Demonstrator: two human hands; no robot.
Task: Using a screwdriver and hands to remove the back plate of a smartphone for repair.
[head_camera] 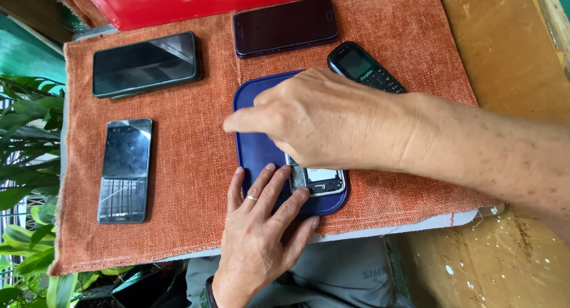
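Note:
A dark blue rounded tray lies on an orange woven cloth. On the tray's near right corner lies an opened phone with a white frame and its inner parts showing. My left hand, with a ring on one finger, lies flat with its fingers spread on the tray, and two fingertips touch the phone's edge. My right hand reaches in from the right and hovers over the tray, hiding most of the phone. Its forefinger points left while the other fingers curl down. Whatever is under them is hidden.
Several other phones lie on the cloth: a black one far left, a cracked silver-edged one near left, a dark purple one at the back, and a small keypad phone. A red box borders the back and plant leaves the left.

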